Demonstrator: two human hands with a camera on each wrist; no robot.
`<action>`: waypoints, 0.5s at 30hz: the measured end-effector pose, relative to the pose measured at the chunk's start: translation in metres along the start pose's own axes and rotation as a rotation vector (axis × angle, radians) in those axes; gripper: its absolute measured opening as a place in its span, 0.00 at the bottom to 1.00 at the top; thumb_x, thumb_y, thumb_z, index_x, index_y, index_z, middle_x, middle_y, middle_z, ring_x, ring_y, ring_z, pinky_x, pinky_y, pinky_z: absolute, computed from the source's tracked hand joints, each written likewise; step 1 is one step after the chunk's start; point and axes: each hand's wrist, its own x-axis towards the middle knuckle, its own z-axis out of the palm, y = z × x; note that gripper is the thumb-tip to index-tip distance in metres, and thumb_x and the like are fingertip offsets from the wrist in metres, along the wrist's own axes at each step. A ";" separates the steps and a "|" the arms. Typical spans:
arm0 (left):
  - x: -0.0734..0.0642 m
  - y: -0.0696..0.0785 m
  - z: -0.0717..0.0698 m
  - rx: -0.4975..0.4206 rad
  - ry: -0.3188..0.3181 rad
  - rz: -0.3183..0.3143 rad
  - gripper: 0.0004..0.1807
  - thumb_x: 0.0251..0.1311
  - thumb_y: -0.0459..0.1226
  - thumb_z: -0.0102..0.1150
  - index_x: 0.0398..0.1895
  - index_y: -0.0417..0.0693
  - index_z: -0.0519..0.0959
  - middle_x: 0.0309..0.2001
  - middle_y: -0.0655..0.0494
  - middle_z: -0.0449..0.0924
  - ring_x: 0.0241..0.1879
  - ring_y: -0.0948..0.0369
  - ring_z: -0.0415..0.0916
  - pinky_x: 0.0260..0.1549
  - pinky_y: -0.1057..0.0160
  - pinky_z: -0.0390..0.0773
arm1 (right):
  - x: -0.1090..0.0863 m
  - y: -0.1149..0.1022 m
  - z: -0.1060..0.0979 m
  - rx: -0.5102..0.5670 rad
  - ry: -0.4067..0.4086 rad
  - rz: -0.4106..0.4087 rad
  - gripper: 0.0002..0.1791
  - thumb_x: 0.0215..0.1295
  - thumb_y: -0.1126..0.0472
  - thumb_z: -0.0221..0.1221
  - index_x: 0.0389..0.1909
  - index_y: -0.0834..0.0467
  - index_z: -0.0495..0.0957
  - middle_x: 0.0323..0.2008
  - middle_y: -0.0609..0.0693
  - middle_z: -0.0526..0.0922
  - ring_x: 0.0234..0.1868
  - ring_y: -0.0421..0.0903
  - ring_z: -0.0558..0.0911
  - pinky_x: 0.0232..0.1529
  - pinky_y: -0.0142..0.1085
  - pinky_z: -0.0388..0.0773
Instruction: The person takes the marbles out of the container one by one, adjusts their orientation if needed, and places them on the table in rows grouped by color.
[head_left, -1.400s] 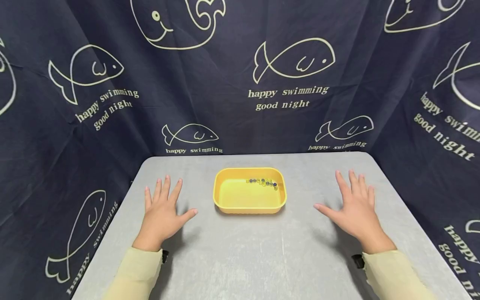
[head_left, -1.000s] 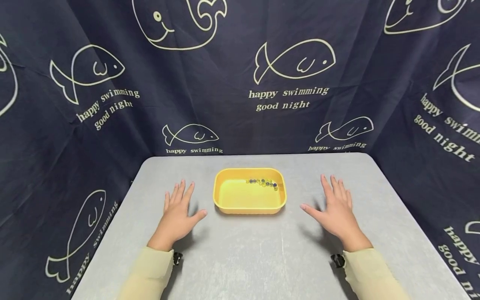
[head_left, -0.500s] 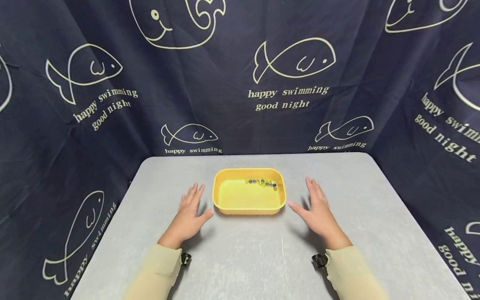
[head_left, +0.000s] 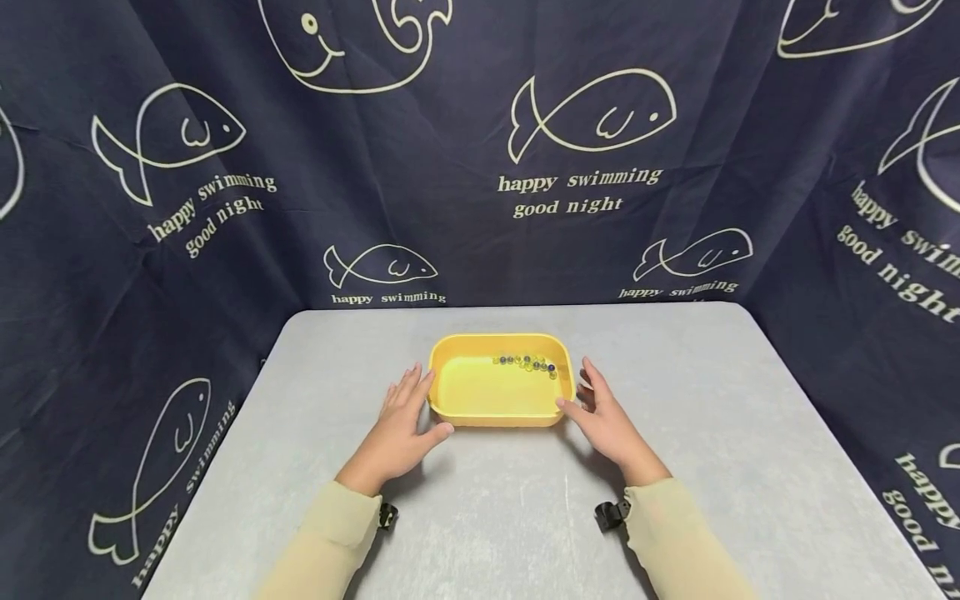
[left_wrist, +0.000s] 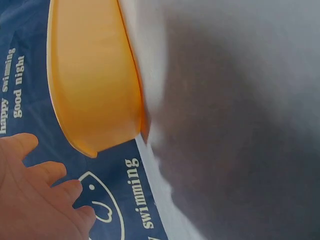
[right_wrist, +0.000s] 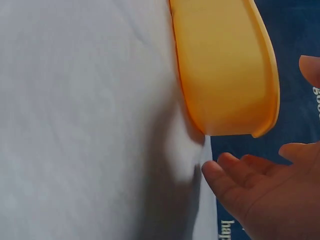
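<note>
A yellow rectangular bin stands on the grey table, with several small glass marbles, some blue and some yellowish, along its back right inside. My left hand is at the bin's left end, fingers spread and thumb near the front left corner. In the left wrist view a small gap shows between those fingers and the bin's wall. At the right end is my right hand, its thumb overlapping the front right corner in the head view. The right wrist view shows its fingers relaxed, just short of the bin.
The grey table has rounded back corners. A dark blue curtain printed with fish and lettering hangs close behind it and on both sides. A black wrist device sits at the right sleeve, another at the left.
Both hands have moved inward from the table's sides to the two ends of the bin, fingers staying extended. The bin and marbles have kept their place.
</note>
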 end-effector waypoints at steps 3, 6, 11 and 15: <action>0.003 0.002 0.002 0.006 -0.007 0.025 0.51 0.67 0.59 0.62 0.84 0.52 0.50 0.83 0.46 0.42 0.81 0.51 0.35 0.77 0.46 0.35 | 0.003 -0.001 0.003 0.050 0.009 0.039 0.48 0.76 0.54 0.59 0.84 0.54 0.36 0.80 0.66 0.49 0.76 0.64 0.59 0.73 0.57 0.57; 0.006 0.005 0.003 0.027 -0.018 0.051 0.50 0.67 0.58 0.63 0.84 0.53 0.50 0.83 0.46 0.42 0.81 0.50 0.37 0.77 0.46 0.36 | 0.005 -0.002 0.006 0.086 0.022 0.074 0.45 0.78 0.56 0.56 0.84 0.52 0.38 0.79 0.64 0.52 0.76 0.63 0.60 0.73 0.56 0.58; 0.014 0.011 0.006 0.071 -0.030 0.108 0.50 0.66 0.57 0.64 0.84 0.52 0.52 0.82 0.44 0.44 0.81 0.50 0.39 0.77 0.44 0.37 | 0.008 -0.002 0.012 0.156 0.026 0.093 0.42 0.79 0.59 0.52 0.84 0.51 0.40 0.79 0.63 0.53 0.77 0.62 0.59 0.73 0.55 0.59; 0.021 0.015 0.007 0.100 -0.053 0.126 0.49 0.66 0.58 0.63 0.83 0.53 0.52 0.83 0.46 0.44 0.81 0.53 0.39 0.77 0.48 0.35 | 0.012 0.003 0.014 0.229 0.032 0.098 0.39 0.80 0.62 0.49 0.84 0.49 0.41 0.79 0.62 0.53 0.77 0.61 0.58 0.72 0.54 0.63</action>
